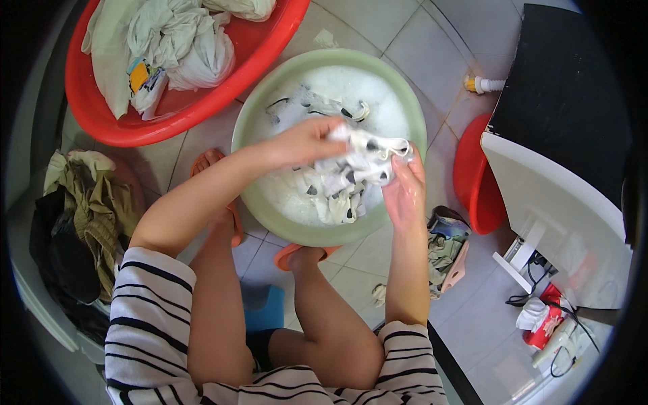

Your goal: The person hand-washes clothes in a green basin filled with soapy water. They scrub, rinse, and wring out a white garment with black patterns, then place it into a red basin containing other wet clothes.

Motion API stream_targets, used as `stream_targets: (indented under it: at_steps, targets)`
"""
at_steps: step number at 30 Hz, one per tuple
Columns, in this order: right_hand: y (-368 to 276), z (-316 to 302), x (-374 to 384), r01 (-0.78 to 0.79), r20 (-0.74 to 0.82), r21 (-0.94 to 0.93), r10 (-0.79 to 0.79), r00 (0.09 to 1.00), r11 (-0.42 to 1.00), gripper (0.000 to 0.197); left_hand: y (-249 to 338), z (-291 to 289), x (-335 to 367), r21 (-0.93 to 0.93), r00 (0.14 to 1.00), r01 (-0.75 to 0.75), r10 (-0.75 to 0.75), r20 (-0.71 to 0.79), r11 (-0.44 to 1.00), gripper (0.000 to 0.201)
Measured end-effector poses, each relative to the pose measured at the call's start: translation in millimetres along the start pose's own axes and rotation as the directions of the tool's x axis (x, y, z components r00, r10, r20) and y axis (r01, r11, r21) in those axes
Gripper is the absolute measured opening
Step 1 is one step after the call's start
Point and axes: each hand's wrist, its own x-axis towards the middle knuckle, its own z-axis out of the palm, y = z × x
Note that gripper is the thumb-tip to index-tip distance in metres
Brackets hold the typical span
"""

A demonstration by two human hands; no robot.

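Note:
A wet white cloth garment with black spots (349, 177) is bunched up between my hands, its lower folds hanging toward the suds. My left hand (307, 142), slightly blurred, is closed on the garment's left upper part. At its right edge, my right hand (407, 192) grips it with the thumb on top. Below is a pale green round basin (266, 219) of foamy water. More pale cloth with dark marks (324, 108) lies half sunk in the white foam (385, 94). The garment's exact kind cannot be made out.
A red tub (253, 88) with white laundry (179, 40) stands at the upper left. Dark and olive clothes (94, 209) are piled at the left. On the right are a red basin (476, 175), a pink container of clothes (452, 253), a white cabinet (560, 182) and cables (533, 280).

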Motion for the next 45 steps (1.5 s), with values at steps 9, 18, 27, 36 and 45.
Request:
stream_targets:
  at_steps: [9, 18, 27, 36, 45]
  targets:
    - [104.2, -36.2, 73.7, -0.182, -0.376, -0.474, -0.012, 0.927, 0.861, 0.031, -56.5, -11.1, 57.5, 0.816, 0.943, 0.013, 0.263, -0.202, 0.578, 0.017]
    - [95.4, -34.8, 82.4, -0.103, -0.417, 0.198, 0.179, 0.891, 0.975, 0.036, -39.7, 35.3, 56.0, 0.770, 0.898, -0.135, 0.406, -0.172, 0.624, 0.028]
    - [71.4, 27.7, 37.0, -0.036, -0.269, 0.417, 0.162, 0.949, 0.908, 0.035, -9.8, 38.8, 49.5, 0.880, 0.921, -0.118, 0.382, -0.076, 0.459, 0.032]
    - [58.3, 52.5, 31.9, -0.161, -0.407, 0.453, 0.364, 0.838, 0.877, 0.024, -6.8, 32.7, 38.6, 0.776, 0.931, 0.035, 0.261, -0.254, 0.630, 0.031]
    - [42.9, 22.3, 25.2, -0.310, -0.181, 0.166, 0.338, 0.924, 0.936, 0.042, -8.6, 20.7, 43.4, 0.381, 0.969, 0.057, 0.041, -0.245, 0.923, 0.032]
